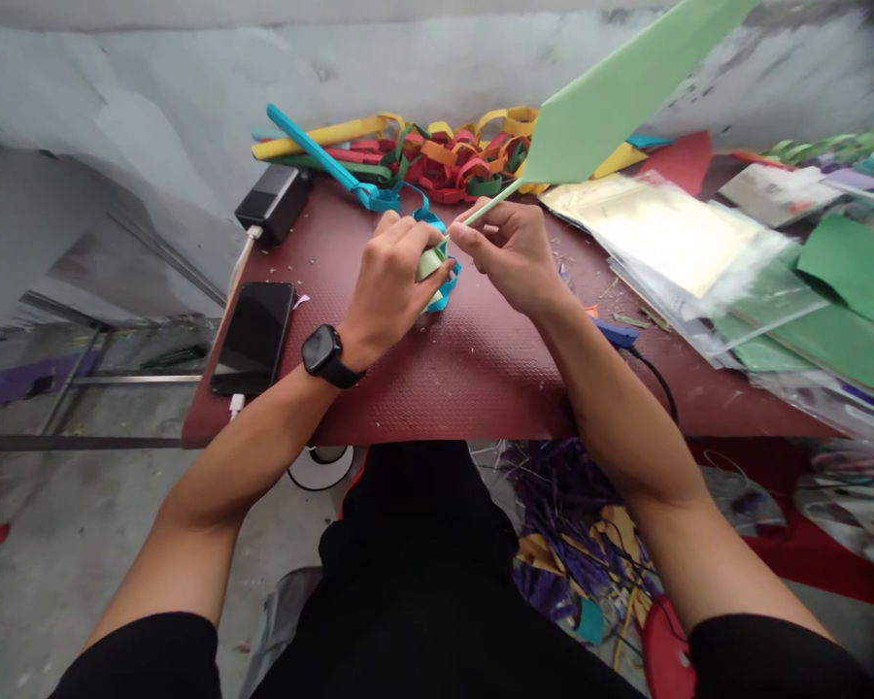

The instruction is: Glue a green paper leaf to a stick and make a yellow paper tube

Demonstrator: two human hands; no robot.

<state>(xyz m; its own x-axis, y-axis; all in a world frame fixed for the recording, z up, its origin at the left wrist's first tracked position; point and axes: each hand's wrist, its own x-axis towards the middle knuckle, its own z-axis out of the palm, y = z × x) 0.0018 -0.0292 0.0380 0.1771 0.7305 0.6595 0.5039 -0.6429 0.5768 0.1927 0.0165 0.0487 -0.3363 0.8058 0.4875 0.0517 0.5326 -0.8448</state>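
Observation:
My left hand (393,272), with a black smartwatch on its wrist, is closed on a light green paper loop (431,262) above the dark red table. Part of a blue paper chain (444,291) shows beneath and beside these fingers. My right hand (516,248) pinches a narrow light green paper strip (491,204) between thumb and fingers, close to the left fingertips. From that strip, a wide light green paper sheet (612,107) stretches up to the right. The left fingers partly hide how the loop and the blue chain meet.
Along the wall lies a heap of colourful paper chains (452,160). A black phone (253,335) and a black charger box (273,204) are at the left. Plastic-sleeved papers (670,233) and green sheets (859,272) cover the right; a blue tool (616,333) with a cable lies near my right forearm.

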